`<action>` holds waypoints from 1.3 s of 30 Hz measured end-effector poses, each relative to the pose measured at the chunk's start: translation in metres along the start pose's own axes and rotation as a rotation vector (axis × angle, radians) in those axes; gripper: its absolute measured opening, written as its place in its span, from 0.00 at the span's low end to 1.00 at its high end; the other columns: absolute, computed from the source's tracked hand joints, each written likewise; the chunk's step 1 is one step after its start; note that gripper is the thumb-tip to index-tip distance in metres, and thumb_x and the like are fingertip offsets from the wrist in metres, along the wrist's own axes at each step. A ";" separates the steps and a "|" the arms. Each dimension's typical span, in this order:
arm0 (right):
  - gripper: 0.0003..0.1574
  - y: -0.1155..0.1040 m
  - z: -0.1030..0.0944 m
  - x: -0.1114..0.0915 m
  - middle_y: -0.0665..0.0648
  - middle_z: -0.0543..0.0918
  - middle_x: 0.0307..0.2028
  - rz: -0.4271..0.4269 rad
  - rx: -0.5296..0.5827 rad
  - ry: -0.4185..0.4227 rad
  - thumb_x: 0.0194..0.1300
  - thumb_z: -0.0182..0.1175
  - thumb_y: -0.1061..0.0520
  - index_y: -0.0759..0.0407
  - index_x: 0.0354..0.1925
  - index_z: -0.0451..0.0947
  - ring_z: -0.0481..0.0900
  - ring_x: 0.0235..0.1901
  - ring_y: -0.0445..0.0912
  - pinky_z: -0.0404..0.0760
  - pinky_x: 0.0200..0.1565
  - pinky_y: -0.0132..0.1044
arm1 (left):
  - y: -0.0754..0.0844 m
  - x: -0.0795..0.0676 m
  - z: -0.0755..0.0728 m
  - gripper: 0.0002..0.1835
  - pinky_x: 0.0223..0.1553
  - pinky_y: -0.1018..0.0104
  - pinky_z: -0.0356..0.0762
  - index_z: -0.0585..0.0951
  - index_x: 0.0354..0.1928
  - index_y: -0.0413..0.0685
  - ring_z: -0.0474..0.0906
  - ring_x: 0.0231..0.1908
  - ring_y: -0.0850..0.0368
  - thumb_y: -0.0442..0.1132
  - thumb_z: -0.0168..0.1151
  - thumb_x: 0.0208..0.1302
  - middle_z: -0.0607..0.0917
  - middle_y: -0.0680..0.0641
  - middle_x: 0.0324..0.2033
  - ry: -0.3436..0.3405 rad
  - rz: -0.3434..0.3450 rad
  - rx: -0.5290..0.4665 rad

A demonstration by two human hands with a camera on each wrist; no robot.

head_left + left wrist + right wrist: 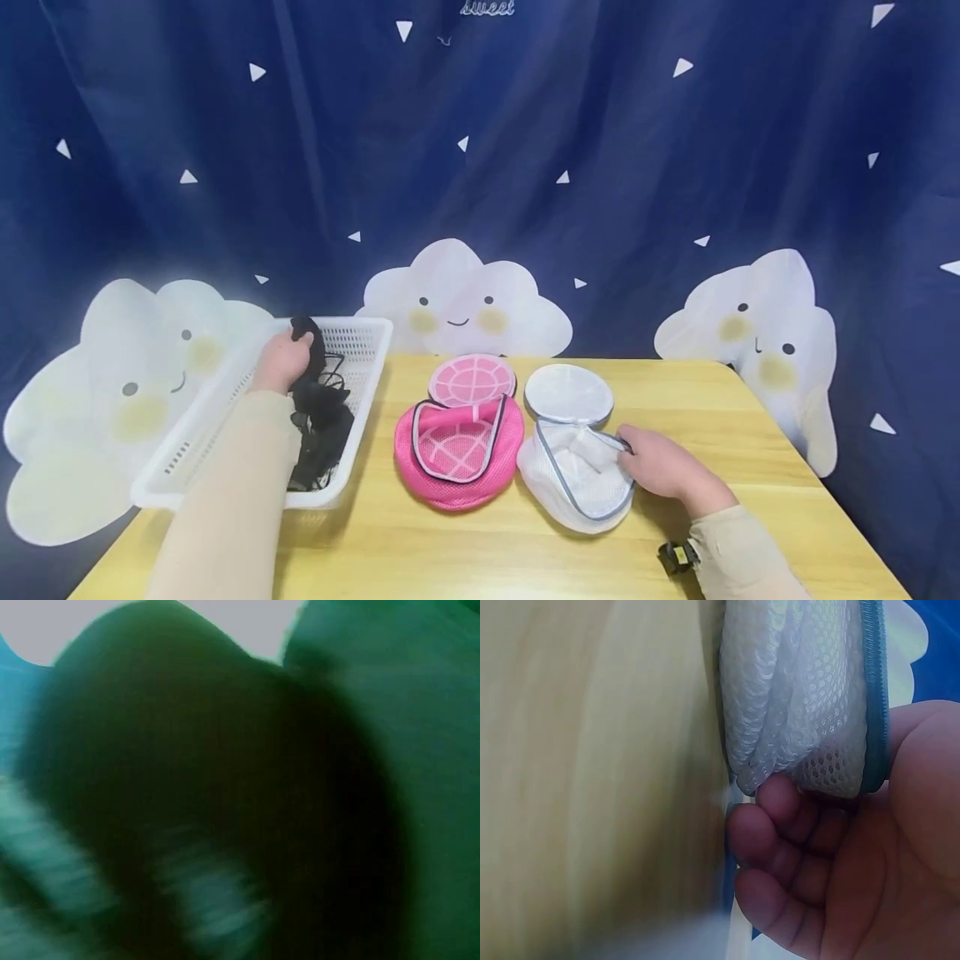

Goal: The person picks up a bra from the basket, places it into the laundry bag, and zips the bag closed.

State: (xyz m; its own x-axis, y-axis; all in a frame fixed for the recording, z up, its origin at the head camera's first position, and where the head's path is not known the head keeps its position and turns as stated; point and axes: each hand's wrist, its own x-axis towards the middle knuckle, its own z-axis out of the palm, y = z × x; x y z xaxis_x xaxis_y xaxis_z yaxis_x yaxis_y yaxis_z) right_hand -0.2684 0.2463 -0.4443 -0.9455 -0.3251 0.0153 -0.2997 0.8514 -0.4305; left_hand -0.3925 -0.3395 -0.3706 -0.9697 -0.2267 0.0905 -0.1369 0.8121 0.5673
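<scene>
My left hand (283,360) holds a black garment (309,342) above the far part of a white plastic basket (377,367). Other black garments with thin straps (324,425) lie heaped in that basket. The left wrist view is dark and blurred, so the fingers cannot be made out there. My right hand (663,462) pinches the zippered rim of a white mesh laundry bag (810,697), its thumb on one side and curled fingers on the other. The bag stands unzipped, its round lid (568,393) folded back. Beside it sits a pink mesh laundry bag (408,454), also open.
The pink bag's lid (472,379) lies back toward the far table edge. The basket stands on the left of the wooden table (420,558). A dark blue curtain (510,208) with clouds and triangles hangs behind. On my right wrist sits a small black device (677,557).
</scene>
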 end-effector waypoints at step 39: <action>0.07 0.000 -0.004 -0.004 0.50 0.71 0.24 -0.006 0.008 -0.002 0.71 0.55 0.59 0.52 0.34 0.69 0.71 0.29 0.46 0.71 0.35 0.45 | 0.206 -0.072 -0.056 0.31 0.66 0.45 0.64 0.73 0.67 0.40 0.71 0.63 0.43 0.57 0.49 0.77 0.77 0.37 0.63 0.167 0.495 -0.349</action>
State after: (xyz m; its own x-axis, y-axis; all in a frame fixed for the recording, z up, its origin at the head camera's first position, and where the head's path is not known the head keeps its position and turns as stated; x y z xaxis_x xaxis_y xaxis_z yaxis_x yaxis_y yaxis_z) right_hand -0.2653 0.2492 -0.4405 -0.9436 -0.3307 0.0160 -0.3039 0.8462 -0.4378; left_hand -0.3396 -0.1863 -0.2143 -0.8529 0.0274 0.5213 0.4214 0.6254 0.6567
